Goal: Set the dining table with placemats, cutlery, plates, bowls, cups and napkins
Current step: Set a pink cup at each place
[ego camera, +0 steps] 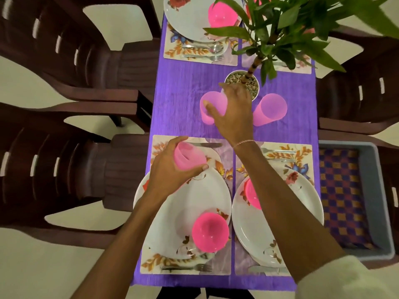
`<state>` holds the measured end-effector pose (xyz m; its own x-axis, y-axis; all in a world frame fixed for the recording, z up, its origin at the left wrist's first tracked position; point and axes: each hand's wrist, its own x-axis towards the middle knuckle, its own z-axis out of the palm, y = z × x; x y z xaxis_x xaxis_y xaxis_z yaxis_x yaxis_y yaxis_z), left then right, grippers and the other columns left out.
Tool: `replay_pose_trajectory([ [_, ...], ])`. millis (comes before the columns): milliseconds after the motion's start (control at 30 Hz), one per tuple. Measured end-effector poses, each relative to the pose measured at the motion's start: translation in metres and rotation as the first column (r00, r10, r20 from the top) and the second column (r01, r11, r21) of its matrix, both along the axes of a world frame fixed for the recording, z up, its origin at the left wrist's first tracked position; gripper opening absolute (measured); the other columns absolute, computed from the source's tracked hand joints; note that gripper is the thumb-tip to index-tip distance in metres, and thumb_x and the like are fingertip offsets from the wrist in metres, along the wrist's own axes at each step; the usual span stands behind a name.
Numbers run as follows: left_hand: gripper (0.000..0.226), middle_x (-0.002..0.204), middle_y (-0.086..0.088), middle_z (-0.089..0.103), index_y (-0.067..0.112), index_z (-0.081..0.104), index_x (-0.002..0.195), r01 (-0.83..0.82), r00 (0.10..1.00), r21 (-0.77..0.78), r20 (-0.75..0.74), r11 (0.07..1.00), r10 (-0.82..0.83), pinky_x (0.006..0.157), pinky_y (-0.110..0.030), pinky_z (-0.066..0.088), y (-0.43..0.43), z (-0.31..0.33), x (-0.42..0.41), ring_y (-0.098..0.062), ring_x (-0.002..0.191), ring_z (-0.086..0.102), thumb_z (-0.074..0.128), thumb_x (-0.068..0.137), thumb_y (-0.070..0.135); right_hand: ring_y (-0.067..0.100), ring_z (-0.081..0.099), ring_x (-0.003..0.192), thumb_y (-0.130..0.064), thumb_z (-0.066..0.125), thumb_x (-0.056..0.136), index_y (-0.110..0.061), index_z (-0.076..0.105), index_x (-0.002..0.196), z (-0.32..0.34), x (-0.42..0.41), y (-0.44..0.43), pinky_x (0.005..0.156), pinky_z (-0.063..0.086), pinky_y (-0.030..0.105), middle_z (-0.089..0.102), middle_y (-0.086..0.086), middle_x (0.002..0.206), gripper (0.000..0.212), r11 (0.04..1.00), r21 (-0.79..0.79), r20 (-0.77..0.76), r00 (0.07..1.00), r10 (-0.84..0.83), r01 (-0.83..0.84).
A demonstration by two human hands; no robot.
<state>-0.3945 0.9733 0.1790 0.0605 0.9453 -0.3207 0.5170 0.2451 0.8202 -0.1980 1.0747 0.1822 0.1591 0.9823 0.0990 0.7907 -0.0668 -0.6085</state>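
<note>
Two grips busy: left grip [172,175] curled round a pink cup [190,157], held above the near-left plate [179,212]; right grip [232,113] clasps a second cup [208,110] standing on the purple surface [179,100], beside the plant pot [255,94].

Soft, even indoor light, moderately bright. Shadows beneath the plates [190,203] are faint and diffuse. A pale sheen lies on the purple cloth [183,87] at frame centre. Wide-angle distortion bows the chairs [129,67] along the left edge. The right hand [233,113], the pink cup [208,111] it grips and the leaves [313,50] at upper right are softly blurred.
</note>
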Motion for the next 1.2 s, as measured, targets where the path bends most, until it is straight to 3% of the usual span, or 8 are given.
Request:
replay_pose_trajectory([
  [100, 0.095, 0.118, 0.020, 0.063, 0.044, 0.049, 0.124, -0.031, 0.999, -0.020, -0.026, 0.999, 0.030, 0.082, -0.027, 0.055, -0.004, 0.008, 0.001, -0.009, 0.106, 0.063, 0.082, 0.043, 0.081, 0.008, 0.060, 0.072, -0.061, 0.069, 0.088, -0.025, 0.072, 0.094, 0.019, -0.010, -0.030, 0.071, 0.053, 0.033, 0.068, -0.008, 0.085, 0.036, 0.949, -0.286, -0.379, 0.925, 0.014, -0.132],
  [200, 0.096, 0.110, 0.018, 0.066, 0.041, 0.045, 0.121, -0.018, 0.993, 0.004, -0.118, 1.000, 0.018, 0.086, -0.037, 0.055, -0.024, 0.024, -0.005, -0.015, 0.102, 0.066, 0.079, 0.042, 0.082, 0.005, 0.064, 0.070, -0.063, 0.079, 0.076, -0.027, 0.076, 0.105, 0.024, -0.025, -0.079, 0.065, 0.056, 0.031, 0.071, -0.008, 0.089, 0.046, 0.754, -0.529, -0.516, 0.853, 0.076, -0.388],
  [333, 0.088, 0.102, 0.021, 0.067, 0.038, 0.046, 0.118, -0.002, 0.977, 0.044, -0.213, 0.999, 0.012, 0.083, -0.037, 0.056, -0.062, 0.046, -0.033, -0.010, 0.094, 0.069, 0.085, 0.050, 0.077, 0.007, 0.066, 0.077, -0.064, 0.085, 0.067, -0.032, 0.078, 0.107, 0.032, -0.054, -0.116, 0.081, 0.061, 0.041, 0.074, -0.006, 0.091, 0.052, 0.733, -0.488, -0.539, 0.824, 0.173, -0.473],
  [533, 0.087, 0.107, 0.020, 0.068, 0.039, 0.052, 0.119, -0.063, 0.976, 0.102, -0.203, 0.993, 0.083, 0.083, -0.035, 0.060, -0.120, 0.082, -0.114, 0.000, 0.094, 0.066, 0.086, 0.049, 0.078, -0.001, 0.065, 0.075, -0.044, 0.091, 0.072, -0.025, 0.075, 0.120, 0.086, -0.126, -0.154, 0.069, 0.051, 0.016, 0.072, -0.011, 0.097, 0.054, 0.670, -0.407, -0.527, 0.759, 0.383, -0.621],
  [733, 0.088, 0.114, 0.021, 0.066, 0.038, 0.058, 0.117, -0.196, 0.965, 0.131, -0.151, 0.972, 0.215, 0.078, -0.036, 0.063, -0.183, 0.104, -0.282, -0.004, 0.101, 0.066, 0.088, 0.045, 0.078, 0.010, 0.064, 0.118, -0.021, 0.096, 0.069, -0.021, 0.062, 0.139, 0.109, -0.259, -0.184, 0.092, 0.059, 0.028, 0.062, -0.006, 0.133, 0.078, 0.557, -0.176, -0.632, 0.527, 0.569, -0.812],
  [967, 0.086, 0.119, 0.017, 0.062, 0.036, 0.052, 0.123, -0.351, 0.898, 0.253, -0.182, 0.901, 0.401, 0.073, -0.022, 0.060, -0.264, 0.128, -0.489, -0.012, 0.102, 0.065, 0.086, 0.054, 0.074, 0.005, 0.064, 0.114, -0.070, 0.085, 0.060, -0.041, 0.037, 0.154, 0.131, -0.506, -0.237, 0.093, 0.059, 0.031, 0.056, -0.013, 0.135, 0.109, 0.480, -0.222, -0.613, 0.504, 0.608, -0.849],
  [1100, 0.088, 0.118, 0.018, 0.063, 0.039, 0.051, 0.125, -0.436, 0.861, 0.243, -0.168, 0.867, 0.480, 0.076, -0.033, 0.062, -0.289, 0.134, -0.579, -0.011, 0.102, 0.066, 0.089, 0.052, 0.072, 0.006, 0.063, 0.110, -0.049, 0.089, 0.072, -0.031, 0.057, 0.142, 0.151, -0.612, -0.251, 0.097, 0.056, 0.032, 0.064, -0.009, 0.129, 0.079, 0.416, -0.159, -0.481, 0.438, 0.760, -0.895],
  [1200, 0.086, 0.115, 0.017, 0.066, 0.040, 0.053, 0.124, -0.468, 0.849, 0.242, -0.142, 0.850, 0.508, 0.076, -0.037, 0.062, -0.286, 0.131, -0.625, -0.011, 0.099, 0.067, 0.090, 0.053, 0.069, 0.007, 0.057, 0.113, -0.047, 0.089, 0.072, -0.036, 0.039, 0.153, 0.151, -0.669, -0.242, 0.095, 0.052, 0.025, 0.053, -0.011, 0.137, 0.096, 0.305, -0.129, -0.465, 0.329, 0.822, -0.944],
])
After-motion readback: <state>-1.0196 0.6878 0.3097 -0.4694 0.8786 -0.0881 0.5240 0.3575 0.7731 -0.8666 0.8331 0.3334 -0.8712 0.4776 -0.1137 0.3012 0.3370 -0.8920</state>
